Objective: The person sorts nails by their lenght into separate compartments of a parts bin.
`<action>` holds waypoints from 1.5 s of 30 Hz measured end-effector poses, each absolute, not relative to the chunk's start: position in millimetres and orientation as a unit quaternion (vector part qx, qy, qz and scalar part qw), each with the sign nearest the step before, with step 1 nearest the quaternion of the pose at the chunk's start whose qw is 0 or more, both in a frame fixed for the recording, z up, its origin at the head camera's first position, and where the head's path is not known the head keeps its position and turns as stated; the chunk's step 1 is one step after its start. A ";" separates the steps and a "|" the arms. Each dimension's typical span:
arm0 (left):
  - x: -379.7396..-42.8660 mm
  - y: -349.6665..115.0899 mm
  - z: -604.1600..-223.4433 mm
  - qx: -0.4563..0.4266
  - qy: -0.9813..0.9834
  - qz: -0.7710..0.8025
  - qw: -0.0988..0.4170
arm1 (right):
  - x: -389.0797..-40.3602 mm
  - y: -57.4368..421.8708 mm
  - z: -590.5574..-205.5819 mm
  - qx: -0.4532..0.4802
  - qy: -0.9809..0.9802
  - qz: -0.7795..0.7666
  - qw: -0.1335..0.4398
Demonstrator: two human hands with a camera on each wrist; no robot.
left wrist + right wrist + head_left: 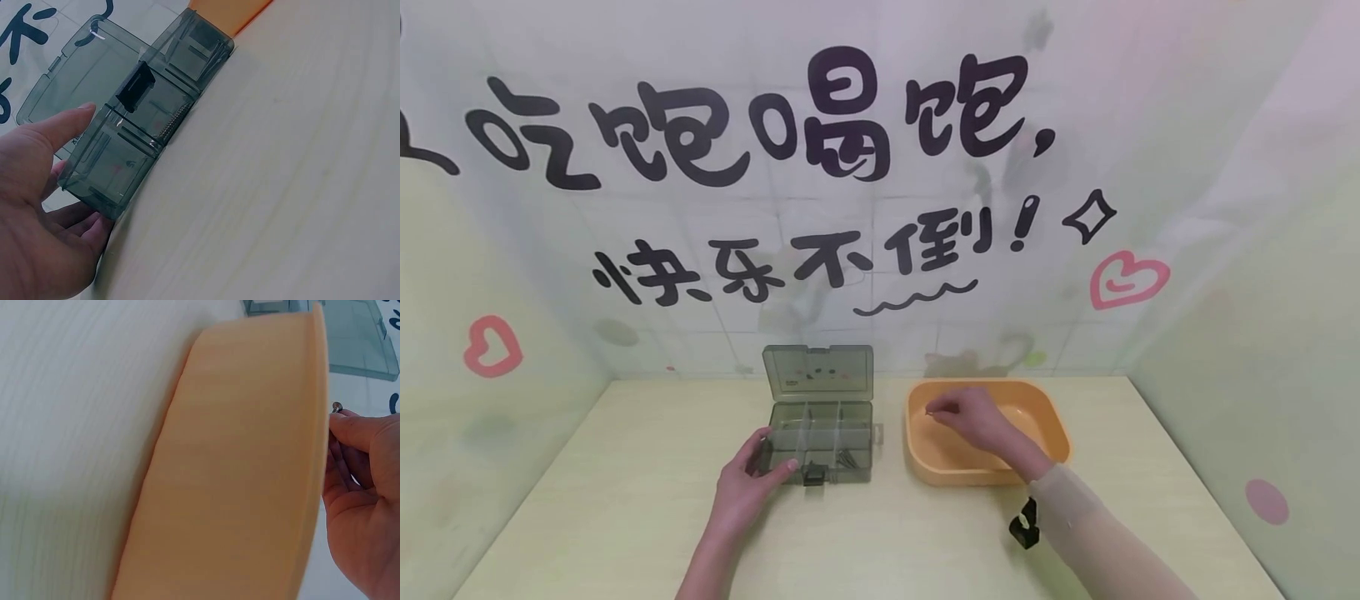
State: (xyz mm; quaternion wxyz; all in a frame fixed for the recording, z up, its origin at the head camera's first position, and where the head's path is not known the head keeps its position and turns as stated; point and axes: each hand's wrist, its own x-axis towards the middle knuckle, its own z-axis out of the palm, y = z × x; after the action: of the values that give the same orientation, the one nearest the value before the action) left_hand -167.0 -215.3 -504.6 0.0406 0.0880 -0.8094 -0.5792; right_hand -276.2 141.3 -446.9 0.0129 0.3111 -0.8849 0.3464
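Observation:
A translucent grey-green compartment box (820, 442) stands with its hinged lid (820, 375) raised. My left hand (747, 477) grips the left end of the box, thumb over the front edge and fingers round the far side. Dark screws (847, 458) lie in the front right compartment, and a threaded bundle (174, 125) shows through the front wall in the left wrist view. Between thumb and fingertips my right hand (973, 417) pinches a small shiny metal piece (337, 407) with a rounded end, above the orange tray (985, 477).
The box and tray stand side by side on a pale wooden table (880, 542), near the back wall (880, 325) with its black lettering. A black clip-like piece (1025, 525) hangs by my right sleeve (1082, 517). Side panels (1270, 392) border the table.

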 end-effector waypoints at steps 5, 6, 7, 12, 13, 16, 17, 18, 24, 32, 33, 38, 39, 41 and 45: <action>-167.1 -215.2 -504.4 0.091 -0.809 -0.579 0.038 | -272.5 128.0 -439.4 0.327 -0.881 0.343 0.020; -167.2 -215.2 -504.3 0.091 -0.809 -0.579 0.038 | -272.3 125.4 -438.5 0.333 -0.879 0.340 0.025; -167.4 -215.2 -504.3 0.091 -0.809 -0.580 0.037 | -272.3 122.6 -437.9 0.340 -0.876 0.341 0.028; -167.3 -214.7 -503.7 0.091 -0.807 -0.582 0.039 | -270.8 109.6 -436.6 0.373 -0.860 0.347 0.033; -167.3 -214.6 -503.8 0.091 -0.808 -0.581 0.039 | -270.0 107.1 -436.4 0.376 -0.857 0.351 0.029; -167.9 -214.4 -505.3 0.092 -0.809 -0.579 0.040 | -267.3 101.1 -436.2 0.380 -0.854 0.354 0.019; -168.1 -214.2 -505.8 0.091 -0.809 -0.579 0.040 | -266.4 99.3 -436.3 0.378 -0.854 0.357 0.015; -168.4 -214.1 -506.6 0.091 -0.810 -0.579 0.040 | -265.9 97.7 -437.0 0.377 -0.855 0.357 0.012; -168.0 -213.8 -507.2 0.090 -0.809 -0.580 0.043 | -259.5 84.6 -437.1 0.353 -0.860 0.366 -0.030; -165.8 -215.1 -503.6 0.088 -0.807 -0.582 0.041 | -251.3 61.6 -436.2 0.353 -0.848 0.392 -0.057; -165.8 -215.1 -503.8 0.088 -0.806 -0.583 0.041 | -250.6 58.6 -436.6 0.351 -0.848 0.393 -0.059; -166.2 -214.9 -503.9 0.090 -0.806 -0.584 0.040 | -249.2 44.3 -438.2 0.353 -0.850 0.386 -0.059; -166.1 -214.9 -503.7 0.090 -0.806 -0.584 0.040 | -249.2 41.8 -438.7 0.353 -0.850 0.387 -0.060; -166.1 -214.8 -503.4 0.090 -0.805 -0.585 0.041 | -249.1 37.1 -439.9 0.354 -0.848 0.390 -0.059; -165.9 -214.2 -503.0 0.090 -0.804 -0.586 0.041 | -248.4 29.2 -444.1 0.349 -0.850 0.389 -0.063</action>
State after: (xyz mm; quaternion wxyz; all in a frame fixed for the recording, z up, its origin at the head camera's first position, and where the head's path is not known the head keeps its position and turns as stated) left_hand -165.9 -214.2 -503.0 0.0410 0.0901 -0.8042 -0.5860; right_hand -248.4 29.2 -444.1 -0.0634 0.3494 -0.8499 0.3893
